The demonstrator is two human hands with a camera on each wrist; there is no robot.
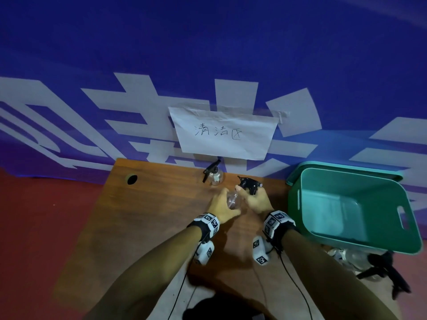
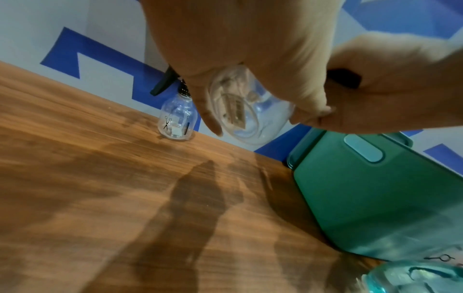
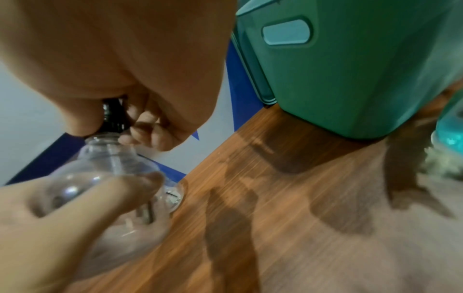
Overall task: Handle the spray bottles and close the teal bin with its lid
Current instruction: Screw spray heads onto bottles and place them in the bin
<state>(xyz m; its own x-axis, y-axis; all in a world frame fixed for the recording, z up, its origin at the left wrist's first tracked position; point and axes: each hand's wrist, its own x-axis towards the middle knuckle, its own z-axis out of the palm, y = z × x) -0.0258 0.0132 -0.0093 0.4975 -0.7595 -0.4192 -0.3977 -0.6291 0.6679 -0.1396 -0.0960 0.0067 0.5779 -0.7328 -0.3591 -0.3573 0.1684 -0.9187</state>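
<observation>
My left hand (image 1: 223, 203) grips the round body of a clear spray bottle (image 1: 232, 199) held above the wooden table (image 1: 150, 215). My right hand (image 1: 254, 198) holds its black spray head (image 1: 248, 184); in the right wrist view the fingers (image 3: 150, 134) curl round the black collar (image 3: 114, 117) above the bottle's neck (image 3: 107, 154). A second clear spray bottle (image 1: 215, 176) stands upright by the wall. The teal bin (image 1: 360, 181) stands open at the right and looks empty. Its lid (image 1: 298, 173) stands behind it against the wall.
A third clear spray bottle (image 1: 360, 257) with a black trigger (image 1: 388, 271) lies at the bin's near side by the table's front right corner. A cable hole (image 1: 131, 179) sits at the back left. A paper sign (image 1: 221, 132) hangs on the blue wall.
</observation>
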